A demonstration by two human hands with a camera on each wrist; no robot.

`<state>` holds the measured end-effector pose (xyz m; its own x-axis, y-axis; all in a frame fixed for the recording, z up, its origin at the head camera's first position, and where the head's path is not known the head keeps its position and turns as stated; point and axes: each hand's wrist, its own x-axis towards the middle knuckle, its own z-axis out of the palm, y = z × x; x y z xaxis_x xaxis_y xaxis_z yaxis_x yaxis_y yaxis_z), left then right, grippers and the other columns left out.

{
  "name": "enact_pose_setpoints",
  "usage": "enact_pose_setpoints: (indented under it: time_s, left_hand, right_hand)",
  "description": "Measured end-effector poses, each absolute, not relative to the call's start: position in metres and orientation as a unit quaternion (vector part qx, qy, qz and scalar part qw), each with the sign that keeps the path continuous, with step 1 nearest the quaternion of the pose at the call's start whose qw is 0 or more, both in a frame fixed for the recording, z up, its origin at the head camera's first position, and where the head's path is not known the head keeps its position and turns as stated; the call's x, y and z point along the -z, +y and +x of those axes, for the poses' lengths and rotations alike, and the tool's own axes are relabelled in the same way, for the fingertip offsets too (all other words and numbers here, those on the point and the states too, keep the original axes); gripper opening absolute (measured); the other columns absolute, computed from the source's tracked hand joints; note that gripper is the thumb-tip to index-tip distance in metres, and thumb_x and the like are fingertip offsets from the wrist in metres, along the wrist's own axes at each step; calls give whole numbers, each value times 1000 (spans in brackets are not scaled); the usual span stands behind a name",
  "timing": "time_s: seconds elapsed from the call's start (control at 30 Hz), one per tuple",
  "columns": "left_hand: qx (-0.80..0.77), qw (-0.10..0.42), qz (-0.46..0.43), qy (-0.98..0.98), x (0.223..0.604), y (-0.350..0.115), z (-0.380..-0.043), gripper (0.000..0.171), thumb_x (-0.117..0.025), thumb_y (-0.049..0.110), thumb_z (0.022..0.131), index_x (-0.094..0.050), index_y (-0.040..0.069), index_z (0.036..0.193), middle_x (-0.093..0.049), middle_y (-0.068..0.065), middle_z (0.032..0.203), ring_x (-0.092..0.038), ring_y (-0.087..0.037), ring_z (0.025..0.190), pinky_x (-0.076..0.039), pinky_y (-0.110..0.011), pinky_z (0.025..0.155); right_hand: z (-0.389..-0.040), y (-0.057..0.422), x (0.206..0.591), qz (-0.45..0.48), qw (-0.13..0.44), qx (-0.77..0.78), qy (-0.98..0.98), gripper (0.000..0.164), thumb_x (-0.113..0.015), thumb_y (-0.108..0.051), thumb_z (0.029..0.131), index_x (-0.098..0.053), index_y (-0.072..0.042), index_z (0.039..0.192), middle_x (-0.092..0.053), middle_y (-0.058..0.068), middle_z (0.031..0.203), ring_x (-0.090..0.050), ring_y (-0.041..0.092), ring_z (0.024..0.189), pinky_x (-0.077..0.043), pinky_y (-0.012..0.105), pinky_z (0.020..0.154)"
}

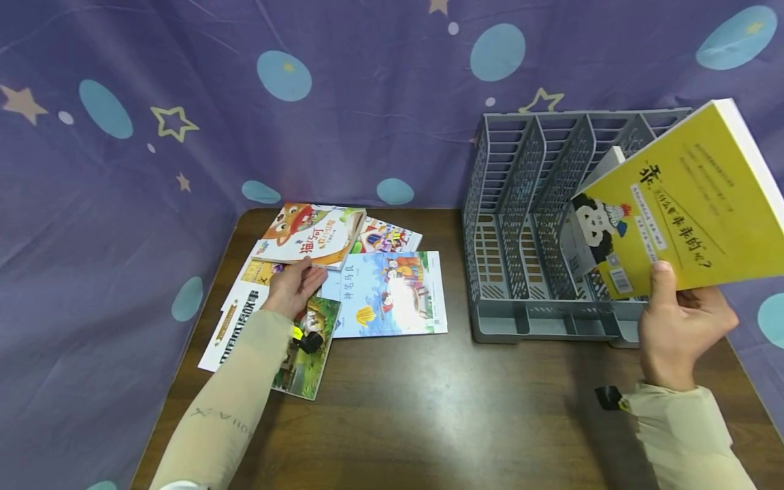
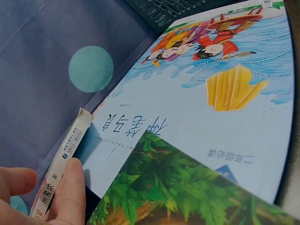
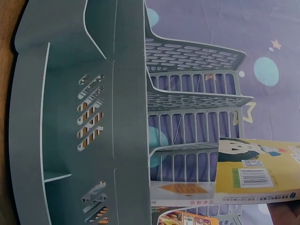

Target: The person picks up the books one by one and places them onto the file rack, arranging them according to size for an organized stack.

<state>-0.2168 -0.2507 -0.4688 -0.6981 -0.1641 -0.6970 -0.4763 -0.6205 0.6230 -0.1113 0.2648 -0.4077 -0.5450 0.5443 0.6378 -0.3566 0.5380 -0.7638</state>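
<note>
My left hand (image 1: 294, 287) pinches the near edge of a white and orange picture book (image 1: 312, 235) on top of the pile at the left; its spine (image 2: 61, 161) shows between thumb and finger in the left wrist view. Beside it lies a pale blue picture book (image 1: 386, 296), partly covered by a green leafy-covered book (image 1: 321, 354). At the right, my right hand (image 1: 682, 330) grips a yellow book with a panda (image 1: 704, 204) by its lower edge, tilted over the grey book rack (image 1: 499, 309). The right wrist view shows the yellow book's barcode corner (image 3: 255, 178) among the rack's right-hand slots.
A white book (image 3: 180, 192) and a colourful one (image 3: 187, 218) stand in the rack's right part. More books lie under the pile, including a white one with black lettering (image 1: 235, 327). A purple patterned curtain (image 1: 380, 88) hangs behind the brown table (image 1: 429, 408).
</note>
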Motion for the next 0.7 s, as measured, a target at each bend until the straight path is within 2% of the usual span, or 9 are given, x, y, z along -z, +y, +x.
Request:
enact_pose_setpoints:
  time_s: [0.17, 0.37, 0.57, 0.7]
  left_hand:
    - [-816, 97, -368, 435, 471, -251, -219, 23, -57, 15, 96, -52, 4, 116, -60, -13, 87, -66, -23, 91, -50, -32, 93]
    - [-811, 90, -371, 443, 473, -249, -222, 25, -57, 15, 96, -52, 5, 118, -58, -12, 81, -65, -22, 81, -51, -32, 91]
    - [-801, 83, -394, 443, 474, -246, -224, 17, -57, 11, 96, -55, 3, 110, -60, -12, 83, -69, -21, 81, -52, -31, 87]
    - [-798, 81, -398, 445, 473, -247, -223, 17, -57, 10, 95, -55, 4, 111, -62, -11, 81, -70, -21, 82, -52, -29, 87]
  right_hand:
    - [-110, 267, 409, -86, 465, -480, -739, 32, -62, -7, 89, -67, -12, 120, -67, 9, 116, -66, 21, 102, -54, 25, 82]
    - [-116, 263, 413, -131, 453, -516, -715, 28, -64, -3, 87, -71, -9, 114, -68, 10, 112, -67, 19, 99, -54, 23, 79]
    - [-122, 245, 413, -160, 437, -499, -731, 26, -65, -7, 89, -72, -15, 112, -69, 4, 111, -67, 14, 98, -54, 22, 78]
    - [-134, 245, 426, -177, 425, -479, -748, 25, -66, -14, 90, -71, -19, 114, -69, -1, 111, -66, 10, 97, -55, 21, 76]
